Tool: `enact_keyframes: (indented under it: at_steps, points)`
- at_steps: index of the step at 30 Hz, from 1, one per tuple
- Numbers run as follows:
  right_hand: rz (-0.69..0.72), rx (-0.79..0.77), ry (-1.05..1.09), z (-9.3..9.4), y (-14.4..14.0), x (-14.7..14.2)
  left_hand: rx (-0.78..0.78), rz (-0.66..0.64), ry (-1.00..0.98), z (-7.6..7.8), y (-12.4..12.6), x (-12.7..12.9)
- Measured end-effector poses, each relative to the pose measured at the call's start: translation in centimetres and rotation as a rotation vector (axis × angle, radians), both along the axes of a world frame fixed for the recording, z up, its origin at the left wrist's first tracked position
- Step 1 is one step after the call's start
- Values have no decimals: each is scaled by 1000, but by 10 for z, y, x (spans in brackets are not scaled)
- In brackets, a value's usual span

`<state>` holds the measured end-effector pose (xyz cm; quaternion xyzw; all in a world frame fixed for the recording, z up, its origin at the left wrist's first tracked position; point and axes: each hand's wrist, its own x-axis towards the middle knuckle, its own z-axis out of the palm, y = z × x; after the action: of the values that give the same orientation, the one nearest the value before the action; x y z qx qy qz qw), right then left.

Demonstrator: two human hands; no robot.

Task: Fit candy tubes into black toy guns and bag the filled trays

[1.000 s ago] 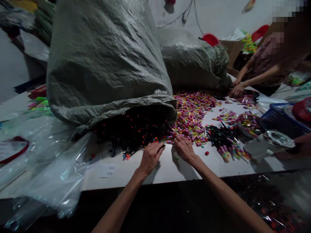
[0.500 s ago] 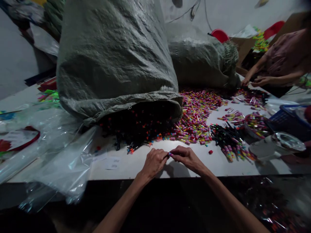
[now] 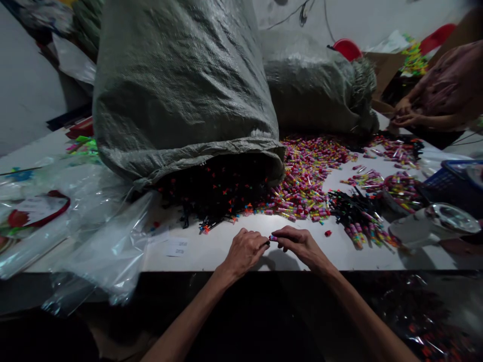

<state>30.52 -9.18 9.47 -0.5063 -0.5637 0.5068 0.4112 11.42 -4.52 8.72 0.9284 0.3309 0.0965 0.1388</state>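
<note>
Though nearer, hands (image 3: 271, 246) joined as before.

Interior, dimly lit — the brightest light falls on a white table top (image 3: 211, 249) with a dark front edge. Rear wall (image 3: 377, 17) pale, plastered, with thin cables (image 3: 302, 15) hanging down it. Left wall (image 3: 22, 95) plain, greyish. Cardboard box (image 3: 381, 70) at the far right — red round objects (image 3: 347, 49) near it. Floor not visible.
</note>
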Motion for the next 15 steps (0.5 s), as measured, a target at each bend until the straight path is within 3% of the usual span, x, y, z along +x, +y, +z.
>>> enact_keyframes:
  at_steps: [8, 15]
  points:
    - [75, 59, -35, -6, -7, 10, -32, -97, -10, -1, -1, 1]
    - [67, -21, 19, -7, -11, 15, -92, -224, 19, -1, 7, 0]
